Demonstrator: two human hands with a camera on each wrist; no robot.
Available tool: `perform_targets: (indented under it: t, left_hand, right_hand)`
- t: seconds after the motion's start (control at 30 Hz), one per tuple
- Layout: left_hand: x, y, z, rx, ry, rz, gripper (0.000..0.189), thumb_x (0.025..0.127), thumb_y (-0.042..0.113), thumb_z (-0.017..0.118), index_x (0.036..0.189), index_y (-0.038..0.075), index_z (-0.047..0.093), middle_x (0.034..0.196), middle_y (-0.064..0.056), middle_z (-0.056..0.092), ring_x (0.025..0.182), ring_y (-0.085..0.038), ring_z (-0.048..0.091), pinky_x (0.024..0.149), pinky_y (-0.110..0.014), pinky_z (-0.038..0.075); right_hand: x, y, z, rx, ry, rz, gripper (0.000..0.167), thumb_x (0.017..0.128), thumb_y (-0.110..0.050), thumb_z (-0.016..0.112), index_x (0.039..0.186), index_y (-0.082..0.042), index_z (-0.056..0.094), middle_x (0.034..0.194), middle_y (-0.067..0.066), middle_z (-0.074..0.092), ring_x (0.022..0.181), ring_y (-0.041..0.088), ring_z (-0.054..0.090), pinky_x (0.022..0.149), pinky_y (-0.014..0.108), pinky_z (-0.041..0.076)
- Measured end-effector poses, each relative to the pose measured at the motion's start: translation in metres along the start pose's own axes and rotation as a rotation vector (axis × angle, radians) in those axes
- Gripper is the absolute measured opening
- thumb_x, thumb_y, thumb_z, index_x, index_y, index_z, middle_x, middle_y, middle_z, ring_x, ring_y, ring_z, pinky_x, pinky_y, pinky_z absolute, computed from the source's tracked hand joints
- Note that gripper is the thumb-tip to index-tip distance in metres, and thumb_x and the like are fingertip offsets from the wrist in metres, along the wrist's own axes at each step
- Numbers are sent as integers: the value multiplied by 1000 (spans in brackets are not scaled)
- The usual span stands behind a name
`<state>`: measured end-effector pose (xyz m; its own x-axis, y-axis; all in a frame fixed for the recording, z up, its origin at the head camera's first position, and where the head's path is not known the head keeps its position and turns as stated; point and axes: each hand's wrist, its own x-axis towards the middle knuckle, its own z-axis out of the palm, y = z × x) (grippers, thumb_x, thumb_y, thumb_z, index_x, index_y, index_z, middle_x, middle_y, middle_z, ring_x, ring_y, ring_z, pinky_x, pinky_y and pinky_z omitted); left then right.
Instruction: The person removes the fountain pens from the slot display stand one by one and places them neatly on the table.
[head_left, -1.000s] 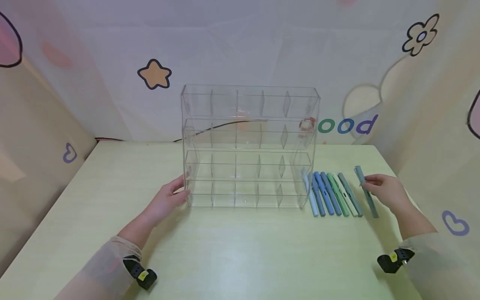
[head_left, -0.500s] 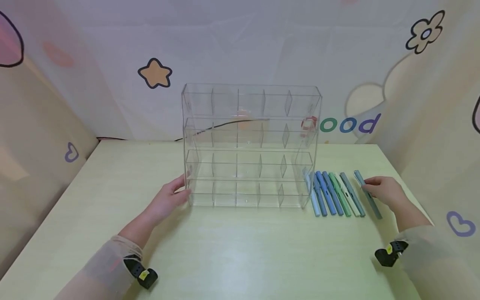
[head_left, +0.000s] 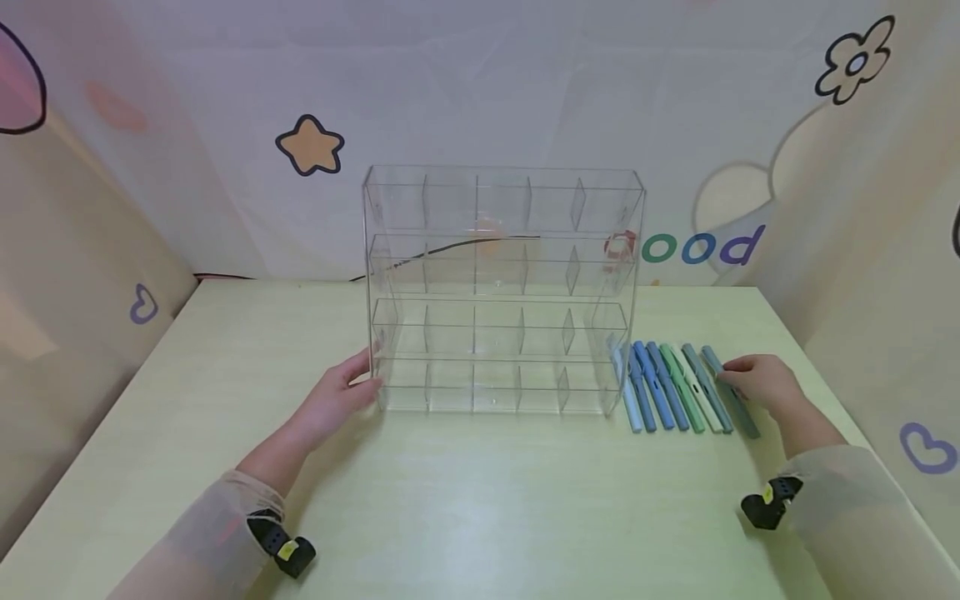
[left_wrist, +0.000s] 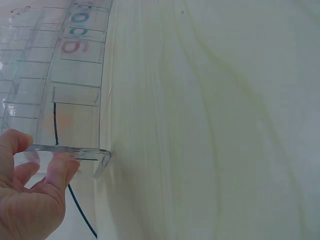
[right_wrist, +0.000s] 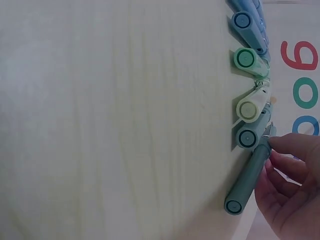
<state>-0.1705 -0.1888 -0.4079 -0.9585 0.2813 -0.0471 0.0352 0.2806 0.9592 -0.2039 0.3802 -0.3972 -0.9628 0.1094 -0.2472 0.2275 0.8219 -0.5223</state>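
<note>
A clear acrylic rack of tiered compartments stands upright mid-table. My left hand grips its lower left side wall; in the left wrist view the thumb and fingers lie on opposite sides of that wall. At the right, my right hand pinches a grey-green pen between thumb and fingers, its lower end slanting toward the front. Beside it lies a row of several pens: light blue, darker blue, green, pale cream-green and another grey-green one.
Behind the table hangs a printed cloth, and further cloth closes off the sides. The row's leftmost pen lies partly behind the rack's right wall. A black camera is worn on each wrist.
My right hand has moved left and slightly down with the pinched pen, bringing it closer to the row. My left hand stays on the rack.
</note>
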Motion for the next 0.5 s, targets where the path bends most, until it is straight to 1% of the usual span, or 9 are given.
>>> perform_targets:
  t: [0.17, 0.37, 0.5]
  left_hand:
    - [-1, 2, 0, -7, -1, 4, 58, 96, 7, 48, 148, 9, 23, 145, -25, 31, 124, -37, 42, 91, -41, 44]
    - [-2, 3, 0, -2, -2, -11, 58, 96, 7, 48, 148, 9, 22, 144, -25, 31, 123, -36, 42, 90, -38, 44]
    - [-1, 4, 0, -4, -3, -18, 58, 97, 7, 47, 148, 8, 22, 145, -25, 31, 124, -37, 42, 91, -39, 44]
  right_hand:
    - [2, 0, 2, 5, 11, 13, 45, 93, -20, 53, 120, 15, 49, 113, 33, 52, 89, 31, 55, 73, 38, 49]
    - [5, -1, 5, 2, 21, 34, 45, 93, -21, 52, 120, 15, 49, 115, 33, 51, 92, 35, 54, 75, 41, 48]
    - [5, 0, 6, -1, 19, 32, 44, 93, -21, 52, 119, 15, 50, 115, 33, 51, 92, 35, 54, 76, 42, 49]
